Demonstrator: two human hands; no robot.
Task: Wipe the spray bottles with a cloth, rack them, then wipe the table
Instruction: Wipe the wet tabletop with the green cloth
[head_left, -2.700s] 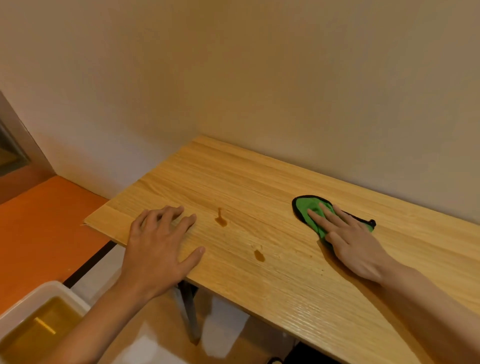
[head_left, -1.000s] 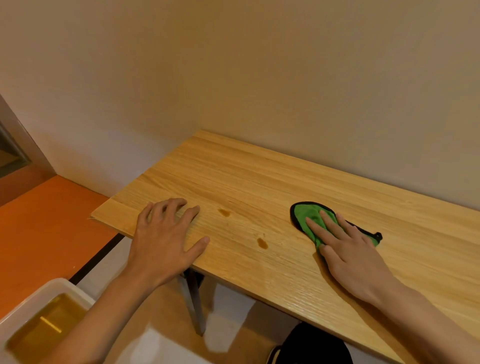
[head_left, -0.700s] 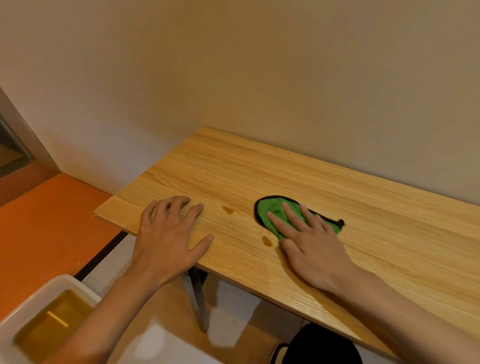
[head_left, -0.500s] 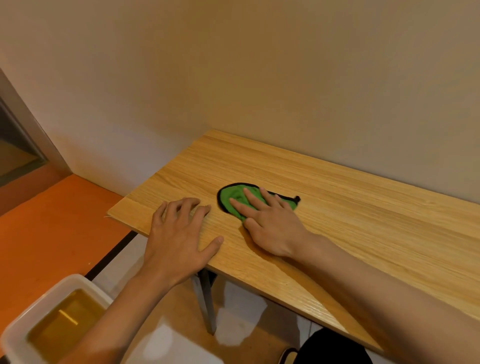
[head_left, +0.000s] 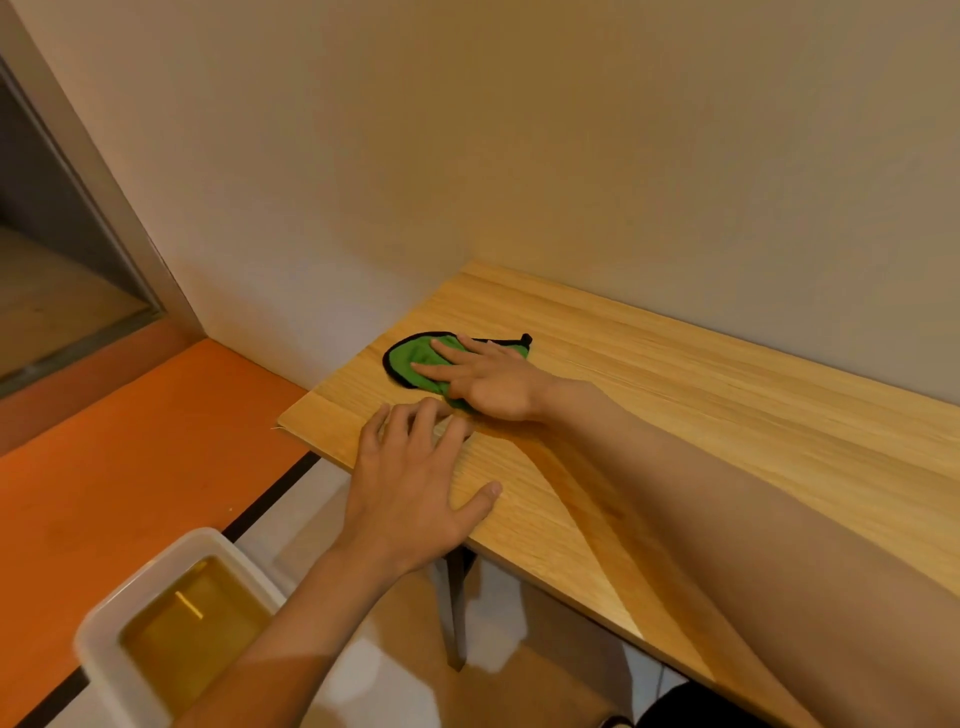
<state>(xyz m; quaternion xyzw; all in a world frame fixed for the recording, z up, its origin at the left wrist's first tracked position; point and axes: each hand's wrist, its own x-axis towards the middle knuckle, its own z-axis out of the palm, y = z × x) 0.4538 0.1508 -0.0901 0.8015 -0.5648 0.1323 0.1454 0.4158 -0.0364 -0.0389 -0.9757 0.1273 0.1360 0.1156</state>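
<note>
While a white tub (head_left: 96, 649) of yellowish liquid sits on the floor nearest the camera, the left hand (head_left: 410, 493) rests flat, fingers spread, on the near corner of the counter (head_left: 727, 415). Just beyond it, the right hand (head_left: 491, 382) presses a green cloth (head_left: 410, 358) onto the counter with straight fingers, close to its left end. A plain wall (head_left: 571, 156) rises behind.

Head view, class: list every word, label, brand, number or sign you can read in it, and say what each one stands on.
None: no text can be read anywhere in this view.
The green cloth, the wooden table, the white tub of yellowish liquid and the wall show only plain surfaces, with no label, number or sign.
</note>
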